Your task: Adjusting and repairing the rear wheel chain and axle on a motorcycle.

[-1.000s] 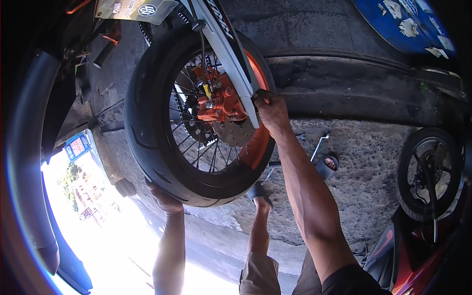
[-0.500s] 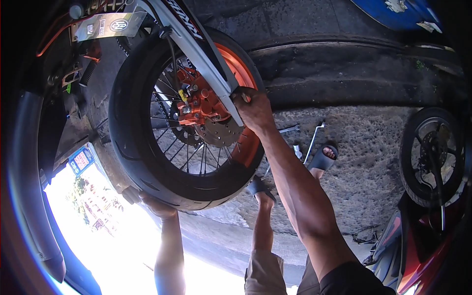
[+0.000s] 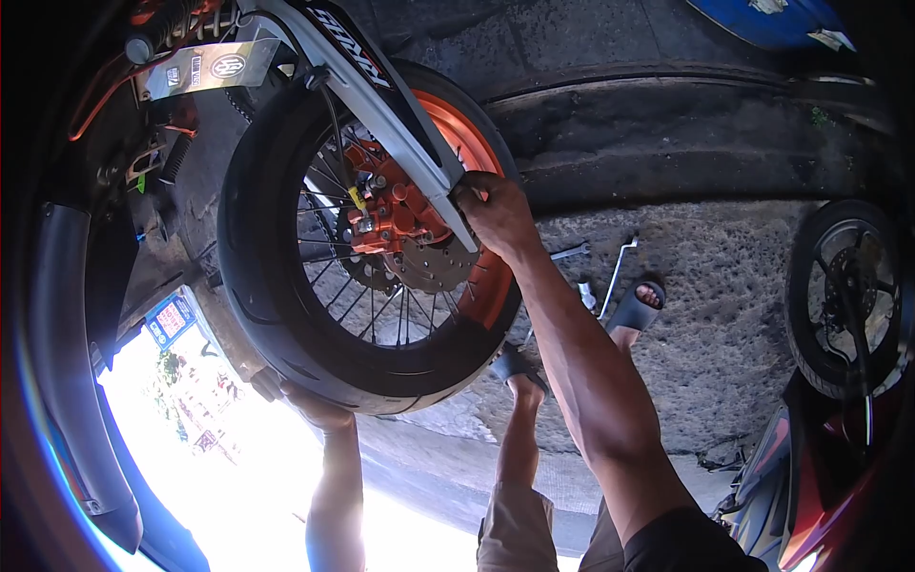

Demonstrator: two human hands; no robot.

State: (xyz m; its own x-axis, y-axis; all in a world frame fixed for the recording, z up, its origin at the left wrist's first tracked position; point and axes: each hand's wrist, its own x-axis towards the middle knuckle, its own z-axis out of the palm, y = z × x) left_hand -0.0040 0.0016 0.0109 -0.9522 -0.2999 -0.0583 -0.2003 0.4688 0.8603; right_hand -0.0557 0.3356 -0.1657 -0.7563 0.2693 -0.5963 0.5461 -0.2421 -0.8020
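A motorcycle wheel [image 3: 329,377] with a black tyre, thin spokes and an orange rim fills the middle of the view. Beside it runs a grey metal swingarm [image 3: 386,95]. My right hand [image 3: 498,217] is closed at the lower end of this arm, its thumb and fingers bent around the edge; exactly what the fingertips touch is hidden. Below the wheel, my left hand [image 3: 310,404] cups the tyre's tread from underneath, with its fingers partly hidden behind the tyre. An orange brake caliper [image 3: 386,224] sits over the drilled brake disc [image 3: 440,265].
On the rough ground right of my right forearm lie an open-ended wrench [image 3: 572,251] and a long bent-ended wrench [image 3: 618,276], close to my sandalled foot [image 3: 640,303]. Another wheel [image 3: 843,296] stands at far right above red bodywork [image 3: 829,467]. A grey exhaust [image 3: 76,362] borders the left.
The whole view has shifted slightly, so wheel, arms and ground sit a little lower and further right. Both hands keep their places on the swingarm end and the tyre.
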